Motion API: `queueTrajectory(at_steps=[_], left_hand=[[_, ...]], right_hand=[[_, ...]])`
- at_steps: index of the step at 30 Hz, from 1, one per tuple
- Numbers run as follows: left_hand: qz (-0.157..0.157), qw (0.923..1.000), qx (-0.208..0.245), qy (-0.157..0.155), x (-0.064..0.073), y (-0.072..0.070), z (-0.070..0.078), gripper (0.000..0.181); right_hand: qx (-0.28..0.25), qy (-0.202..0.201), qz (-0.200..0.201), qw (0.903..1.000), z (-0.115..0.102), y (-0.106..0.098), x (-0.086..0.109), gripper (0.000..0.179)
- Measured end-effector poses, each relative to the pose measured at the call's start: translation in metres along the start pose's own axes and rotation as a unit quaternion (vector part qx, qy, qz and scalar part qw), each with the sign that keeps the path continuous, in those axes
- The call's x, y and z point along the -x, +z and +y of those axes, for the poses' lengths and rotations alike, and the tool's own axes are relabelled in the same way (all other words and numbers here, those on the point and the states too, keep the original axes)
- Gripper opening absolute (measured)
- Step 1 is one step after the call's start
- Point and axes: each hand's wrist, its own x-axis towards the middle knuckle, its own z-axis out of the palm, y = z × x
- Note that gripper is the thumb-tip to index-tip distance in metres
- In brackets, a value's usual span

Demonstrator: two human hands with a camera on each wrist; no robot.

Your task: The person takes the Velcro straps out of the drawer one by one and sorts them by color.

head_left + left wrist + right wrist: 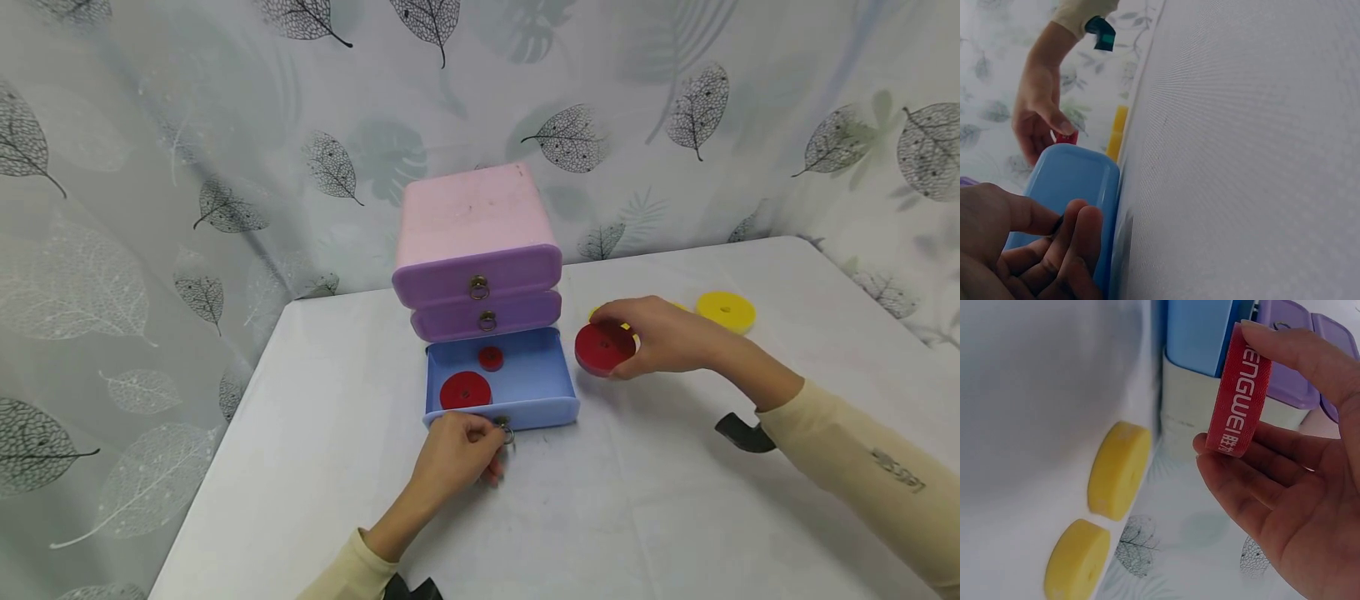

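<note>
My left hand (450, 458) pinches the ring pull (510, 437) on the front of the pulled-out blue drawer (536, 379). Inside that drawer lie a large red roll (461, 388) and a smaller red roll (491, 358). To the drawer's right, my right hand (663, 335) grips another red tape roll (602, 350) between thumb and fingers, held above the table. White lettering runs along the edge of this tape roll in the right wrist view. Behind the right hand are yellow rolls (1119, 472), one of them partly hidden by it in the head view.
The small cabinet has a pink top (468, 212), with a purple upper drawer (442, 282) and a purple middle drawer (450, 323) above the blue one. A yellow roll (725, 312) lies farther right on the white table (337, 400). A leaf-patterned curtain (480, 100) hangs behind.
</note>
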Motion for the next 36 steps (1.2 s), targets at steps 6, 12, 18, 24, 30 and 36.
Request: queueTrajectory(at_steps=[6,12,18,24,30,36], left_hand=[[0.001,1.0,-0.002,0.002,0.0,0.0,-0.001,0.024],[0.003,1.0,-0.001,0.004,0.0,0.001,-0.002,0.024],[-0.001,1.0,0.004,-0.004,0.0,0.0,-0.001,0.023],[0.001,1.0,0.0,-0.002,0.0,0.0,-0.001,0.024],[0.009,0.9998,-0.016,0.013,0.0,0.001,0.0,0.025],[0.008,0.9997,-0.015,0.018,0.0,0.001,0.0,0.026]], right_hand=[[0.007,0.009,-0.01,0.9999,0.003,0.001,0.005,0.062],[0.009,0.022,-0.022,0.9995,0.01,0.003,0.01,0.062],[0.013,0.029,-0.023,0.9992,0.017,0.008,0.01,0.064],[0.016,0.035,-0.028,0.9989,0.022,0.013,0.01,0.065],[0.014,0.038,-0.037,0.9985,0.025,0.017,0.012,0.066],[0.016,0.047,-0.041,0.9979,0.028,0.021,0.013,0.068]])
